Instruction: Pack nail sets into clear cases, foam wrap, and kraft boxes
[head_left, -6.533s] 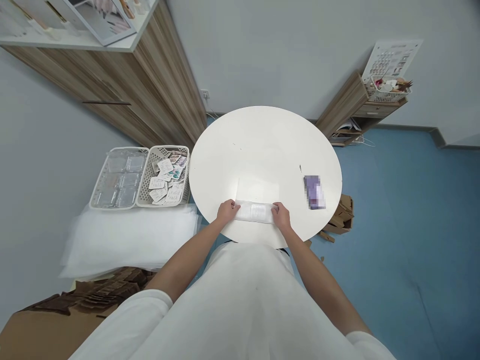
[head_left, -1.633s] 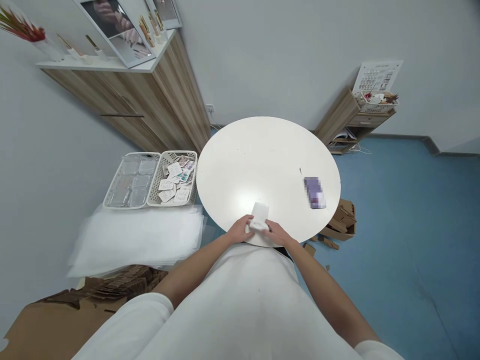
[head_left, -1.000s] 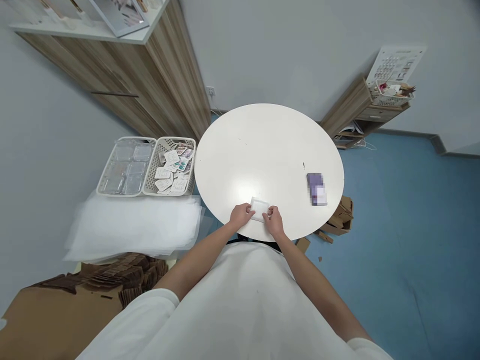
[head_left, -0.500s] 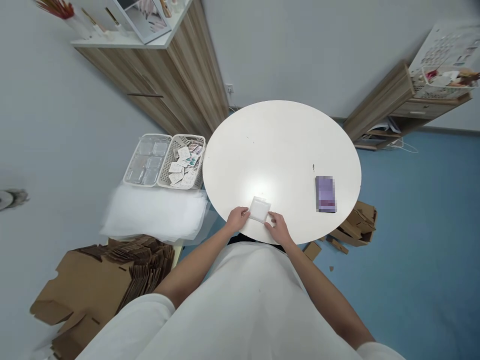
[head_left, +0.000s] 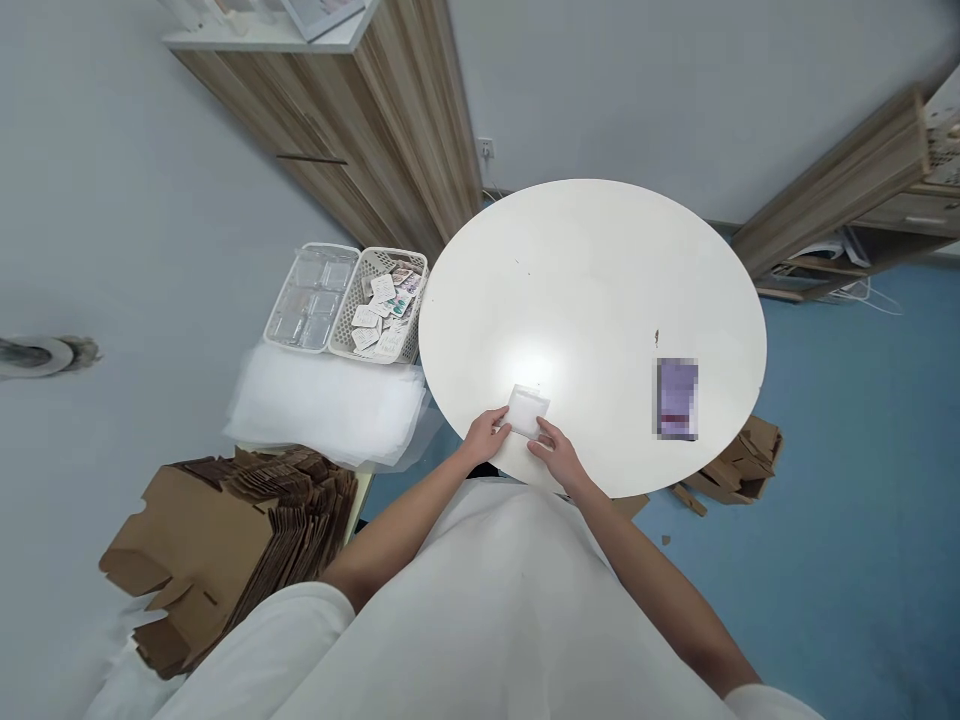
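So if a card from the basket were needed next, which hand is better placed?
Likely the left hand: it is nearer the basket of cards left of the table. The right hand is farther, at the right edge of the white packet.

Packet [head_left: 529, 411] on table [head_left: 600, 260], basket [head_left: 347, 318] leftward

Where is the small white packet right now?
In the head view, the white packet is over the near part of the white table, between the left hand and right hand, left of the purple item.
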